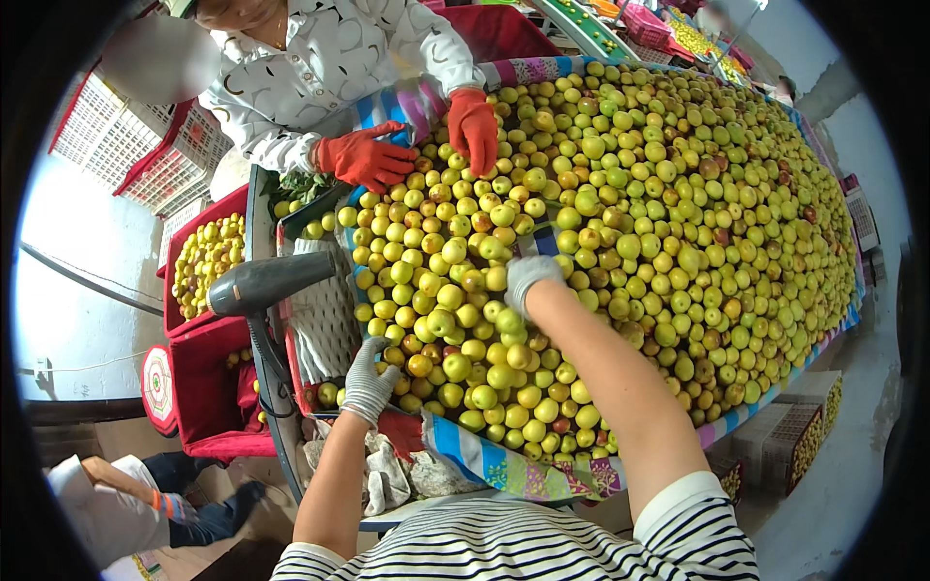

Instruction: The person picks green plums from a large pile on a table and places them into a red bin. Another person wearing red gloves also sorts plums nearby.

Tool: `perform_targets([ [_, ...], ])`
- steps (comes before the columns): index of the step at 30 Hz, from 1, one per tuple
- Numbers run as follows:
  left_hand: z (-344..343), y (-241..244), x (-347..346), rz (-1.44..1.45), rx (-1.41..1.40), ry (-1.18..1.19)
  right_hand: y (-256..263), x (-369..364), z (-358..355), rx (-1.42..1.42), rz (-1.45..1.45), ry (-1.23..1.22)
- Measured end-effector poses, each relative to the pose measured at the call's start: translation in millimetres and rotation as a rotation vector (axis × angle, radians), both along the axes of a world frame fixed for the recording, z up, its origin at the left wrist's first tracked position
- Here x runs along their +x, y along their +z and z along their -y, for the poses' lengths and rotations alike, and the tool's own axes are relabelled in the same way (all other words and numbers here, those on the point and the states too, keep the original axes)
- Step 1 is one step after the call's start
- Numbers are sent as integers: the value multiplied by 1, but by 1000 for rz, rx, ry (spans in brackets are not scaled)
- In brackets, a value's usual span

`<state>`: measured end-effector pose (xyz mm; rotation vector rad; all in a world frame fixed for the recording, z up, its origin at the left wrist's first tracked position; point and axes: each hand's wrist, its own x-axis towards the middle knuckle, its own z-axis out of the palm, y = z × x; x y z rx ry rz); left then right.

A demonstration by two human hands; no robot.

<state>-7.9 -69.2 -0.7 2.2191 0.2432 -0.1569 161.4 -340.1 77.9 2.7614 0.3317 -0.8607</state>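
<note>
Yellow-green fruits that look like jujubes (pixel 454 250), some with reddish-brown patches, are heaped before me on a patterned cloth (pixel 472 450). My right hand (pixel 534 279), in a pale knit glove, reaches into the middle of the heap beside a bared dark blue and white patch (pixel 545 240). Its fingertips are hidden, so its grip is unclear. At the heap's left edge is my left hand (pixel 369 385), in a grey-white glove. Its thumb and fingers are apart next to a few fruits, and no fruit is visibly held.
Across the heap, a co-worker's red-gloved hands (pixel 370 156) touch the fruit. A black hair dryer (pixel 272 283) juts over white foam netting (pixel 320 319) at left. Beyond stand red-lined crates (pixel 218 385). Another person (pixel 123 501) is at lower left. Boxes (pixel 777 436) sit below right.
</note>
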Motion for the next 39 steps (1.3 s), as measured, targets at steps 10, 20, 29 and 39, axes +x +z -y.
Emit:
perform_targets([
  [10,-11,14,-23,188,-80,-111,36,-89,-26,309,-66,111],
  [20,10,37,-26,291,-54,-73,22,61,118,482,396,-530],
  [29,8,36,-26,254,18,-60,21,30,38,-22,61,-217],
  [39,4,33,-27,276,50,-96,9,-120,15,1989,-628,-1213],
])
